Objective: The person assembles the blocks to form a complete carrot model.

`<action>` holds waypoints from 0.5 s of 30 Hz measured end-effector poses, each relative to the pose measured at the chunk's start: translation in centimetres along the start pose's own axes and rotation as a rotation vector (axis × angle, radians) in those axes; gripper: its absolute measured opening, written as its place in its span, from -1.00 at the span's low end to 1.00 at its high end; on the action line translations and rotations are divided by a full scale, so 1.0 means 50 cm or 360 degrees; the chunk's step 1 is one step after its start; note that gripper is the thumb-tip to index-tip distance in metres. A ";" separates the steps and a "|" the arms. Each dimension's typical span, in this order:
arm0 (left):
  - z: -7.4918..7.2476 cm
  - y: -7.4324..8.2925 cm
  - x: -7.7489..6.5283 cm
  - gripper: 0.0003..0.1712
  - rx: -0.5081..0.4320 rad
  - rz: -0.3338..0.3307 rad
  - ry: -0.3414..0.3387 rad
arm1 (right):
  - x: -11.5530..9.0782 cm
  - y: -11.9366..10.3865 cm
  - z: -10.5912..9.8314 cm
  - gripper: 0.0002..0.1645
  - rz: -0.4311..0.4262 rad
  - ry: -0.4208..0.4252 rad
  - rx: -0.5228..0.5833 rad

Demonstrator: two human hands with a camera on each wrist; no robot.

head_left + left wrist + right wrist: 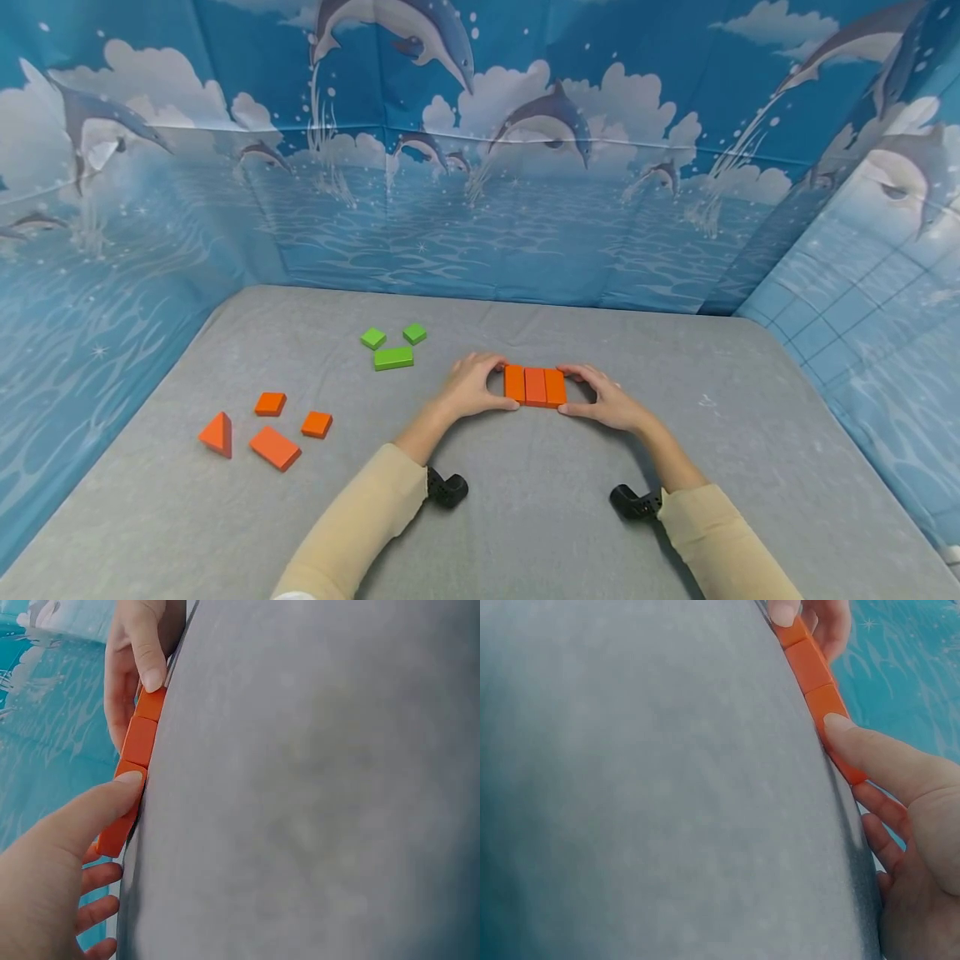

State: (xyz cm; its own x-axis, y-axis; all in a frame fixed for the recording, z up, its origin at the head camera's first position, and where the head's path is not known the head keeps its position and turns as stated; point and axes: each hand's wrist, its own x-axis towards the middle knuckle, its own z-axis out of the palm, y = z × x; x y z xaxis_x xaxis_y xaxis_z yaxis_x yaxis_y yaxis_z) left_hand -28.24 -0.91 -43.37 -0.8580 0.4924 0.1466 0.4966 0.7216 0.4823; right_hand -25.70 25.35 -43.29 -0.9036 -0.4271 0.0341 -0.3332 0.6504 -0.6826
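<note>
Three orange blocks stand side by side in a tight row on the grey cloth: a left block, a middle block and a right block. At the row's left end, my left hand pinches the left block, thumb at its near side and fingers at the far side. My right hand holds the right block in the same way from the other end. In the left wrist view, the left thumb presses the block's near face. The right thumb does likewise in the right wrist view.
Several orange pieces lie to the left: a triangular block, a larger rectangle and small squares. Behind them are a green rectangular block and two small green squares. A blue dolphin-print curtain encloses the table.
</note>
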 end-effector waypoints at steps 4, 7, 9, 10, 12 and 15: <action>0.003 0.001 0.000 -0.22 0.0013 -0.0017 0.0000 | 0.000 0.001 0.000 -0.24 0.0013 -0.0003 -0.0004; 0.004 0.001 0.000 -0.21 0.0018 -0.0025 -0.0014 | 0.000 0.003 0.000 -0.25 0.0018 -0.0002 -0.0005; 0.003 0.001 -0.001 -0.21 0.0022 -0.0023 -0.0019 | 0.001 0.003 0.001 -0.25 0.0017 -0.0003 -0.0003; 0.003 0.001 -0.001 -0.21 0.0025 -0.0023 -0.0022 | 0.001 0.003 0.001 -0.25 0.0016 -0.0002 0.0000; 0.003 0.001 -0.002 -0.20 0.0026 -0.0026 -0.0028 | 0.001 0.002 0.001 -0.25 0.0018 -0.0003 0.0008; 0.004 0.000 -0.002 -0.20 0.0025 -0.0027 -0.0030 | 0.001 0.001 0.001 -0.25 0.0027 -0.0008 0.0018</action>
State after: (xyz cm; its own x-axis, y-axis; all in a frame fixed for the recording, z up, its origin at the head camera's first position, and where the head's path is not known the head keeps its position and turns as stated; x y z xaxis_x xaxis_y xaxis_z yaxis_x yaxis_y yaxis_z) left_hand -28.11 -0.89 -43.56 -0.8637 0.4890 0.1225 0.4842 0.7373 0.4711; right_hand -25.75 25.33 -43.34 -0.9078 -0.4191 0.0188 -0.3147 0.6506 -0.6911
